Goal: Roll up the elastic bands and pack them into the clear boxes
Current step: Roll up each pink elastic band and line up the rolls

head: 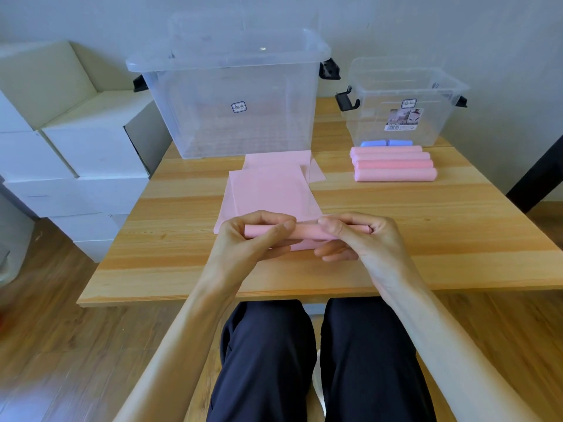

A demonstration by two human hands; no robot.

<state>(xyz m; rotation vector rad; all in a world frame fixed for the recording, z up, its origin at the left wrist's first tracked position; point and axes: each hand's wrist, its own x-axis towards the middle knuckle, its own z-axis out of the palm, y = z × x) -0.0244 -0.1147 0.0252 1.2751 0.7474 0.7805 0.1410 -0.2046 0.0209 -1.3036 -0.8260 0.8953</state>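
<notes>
left hand: fingers and thumb curled round the left end of the pink roll, thumb lying along its front.
right hand: clamped on the right end of the same roll, fingers over the top, thumb underneath.
pink roll: held level just above the near part of the counter, between both hands; its unrolled tail runs away from the person.
pink band sheet: flat on the counter, far end lying over a second pink sheet just in front of the big box.
large clear box: far centre of the counter, black latches hanging at both ends; looks to be holding nothing, lid state hard to tell.
small clear box: far right, label on the front wall, black latches swung out.
finished pink rolls: four, side by side and touching, on the counter just in front of the small box.
blue roll: between the pink rolls and the small box, touching or nearly touching its front wall.
white cartons: stacked on the floor left of the counter.
person: seated, dark trousers visible below the counter edge.
</notes>
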